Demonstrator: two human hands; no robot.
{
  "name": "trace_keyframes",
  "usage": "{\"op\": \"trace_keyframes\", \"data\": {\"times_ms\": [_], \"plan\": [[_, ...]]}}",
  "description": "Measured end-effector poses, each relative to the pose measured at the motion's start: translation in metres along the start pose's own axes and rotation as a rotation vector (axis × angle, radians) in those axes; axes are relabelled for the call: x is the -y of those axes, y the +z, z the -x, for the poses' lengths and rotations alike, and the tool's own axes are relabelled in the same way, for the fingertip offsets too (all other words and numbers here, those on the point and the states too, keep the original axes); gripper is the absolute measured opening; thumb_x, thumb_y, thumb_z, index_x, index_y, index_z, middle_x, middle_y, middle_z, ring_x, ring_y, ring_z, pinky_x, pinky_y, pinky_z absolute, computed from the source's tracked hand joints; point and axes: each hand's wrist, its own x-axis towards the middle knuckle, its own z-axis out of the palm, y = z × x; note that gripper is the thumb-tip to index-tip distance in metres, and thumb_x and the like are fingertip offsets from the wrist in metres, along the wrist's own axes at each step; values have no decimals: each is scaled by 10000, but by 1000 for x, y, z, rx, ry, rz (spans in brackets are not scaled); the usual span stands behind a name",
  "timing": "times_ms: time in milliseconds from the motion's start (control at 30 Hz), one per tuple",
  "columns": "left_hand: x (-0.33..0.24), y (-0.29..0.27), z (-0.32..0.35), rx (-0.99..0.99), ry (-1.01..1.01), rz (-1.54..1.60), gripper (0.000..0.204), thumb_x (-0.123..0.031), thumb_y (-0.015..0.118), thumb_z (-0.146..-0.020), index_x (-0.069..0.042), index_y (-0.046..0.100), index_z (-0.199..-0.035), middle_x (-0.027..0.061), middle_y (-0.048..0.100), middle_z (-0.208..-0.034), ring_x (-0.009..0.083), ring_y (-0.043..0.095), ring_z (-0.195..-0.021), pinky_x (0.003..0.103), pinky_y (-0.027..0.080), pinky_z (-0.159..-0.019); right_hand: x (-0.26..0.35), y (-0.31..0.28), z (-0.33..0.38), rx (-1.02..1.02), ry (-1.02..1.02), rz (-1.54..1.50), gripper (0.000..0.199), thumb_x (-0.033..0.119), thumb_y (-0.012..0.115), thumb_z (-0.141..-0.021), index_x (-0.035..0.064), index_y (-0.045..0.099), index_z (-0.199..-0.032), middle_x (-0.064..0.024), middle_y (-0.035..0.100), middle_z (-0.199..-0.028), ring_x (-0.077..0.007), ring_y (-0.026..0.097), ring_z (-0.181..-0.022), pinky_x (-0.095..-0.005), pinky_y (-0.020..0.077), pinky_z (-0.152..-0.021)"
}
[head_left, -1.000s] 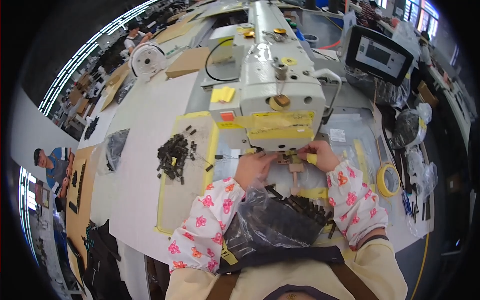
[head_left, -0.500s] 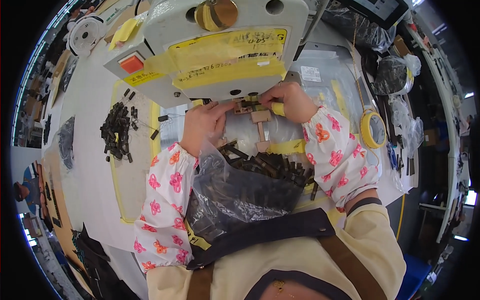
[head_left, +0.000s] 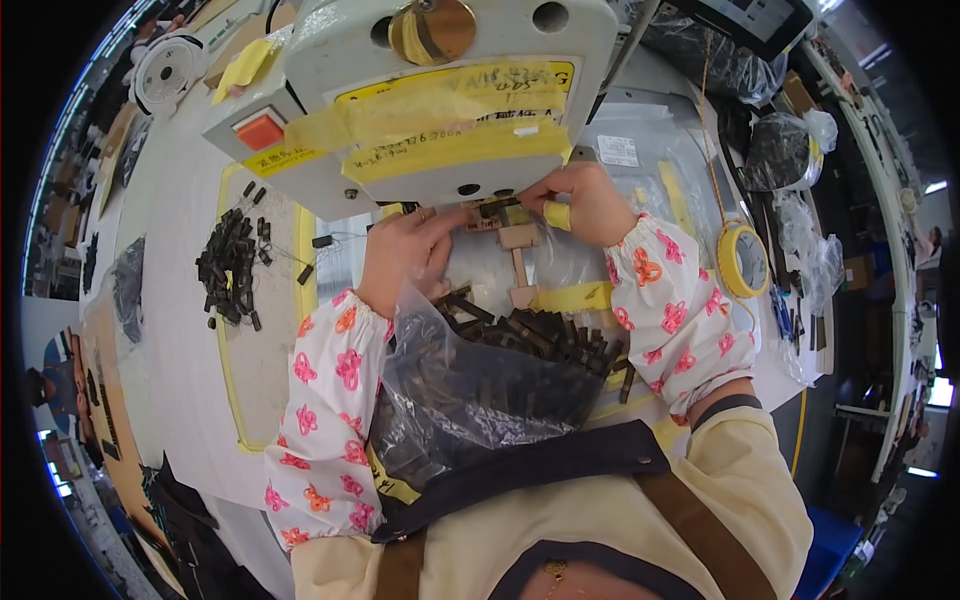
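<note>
Beneath the head of a light grey machine (head_left: 440, 135), my two hands meet at a small copper-coloured fixture (head_left: 518, 237). A small dark oblong part (head_left: 497, 207) lies at its far end. My right hand (head_left: 590, 205), with yellow tape on a finger, pinches this part's right end. My left hand (head_left: 405, 255) reaches in from the left, its index finger stretched to the fixture's left side and its thumb apart. The machine head partly hides the fingertips. Close to me, a clear plastic bag (head_left: 470, 385) lies open, with many dark oblong parts (head_left: 545, 335) spilling from its mouth.
Left of the machine, a heap of dark parts with thin wires (head_left: 230, 265) lies on the table inside a yellow tape outline. A red switch (head_left: 260, 130) sits on the machine's side. At right are a yellow tape roll (head_left: 745, 258) and plastic bags (head_left: 785, 150).
The dark part at the fixture shows a little more clearly between my fingertips. Both hands stay almost in place; the view has shifted slightly.
</note>
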Motion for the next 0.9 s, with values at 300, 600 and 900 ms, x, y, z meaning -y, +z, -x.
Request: {"op": "trace_keyframes", "data": {"times_ms": [300,600,900], "plan": [[-6,8,-7,-82,73,-13,304,-14,535,-704,-130,618,-973,90,526,-645,292,544,-573,375,441,-539,-5,4,0,27,-84,139,152,0,604,-657,17,656,-798,-117,632,-740,-267,599,-686,-329,477,-622],[-13,14,-12,-18,97,-193,356,-49,549,-685,-212,614,-995,56,501,-610,270,542,-561,369,452,-539,3,28,-1,-90,-105,189,120,26,616,-673,27,631,-793,-117,595,-824,-312,571,-765,-371,471,-680],[1,8,-3,-70,-58,80,221,-48,512,-728,-142,621,-896,81,607,-719,278,582,-624,371,453,-557,0,23,3,-19,-123,313,168,33,607,-680,58,654,-839,-98,602,-867,-287,559,-848,-363,471,-722]]}}
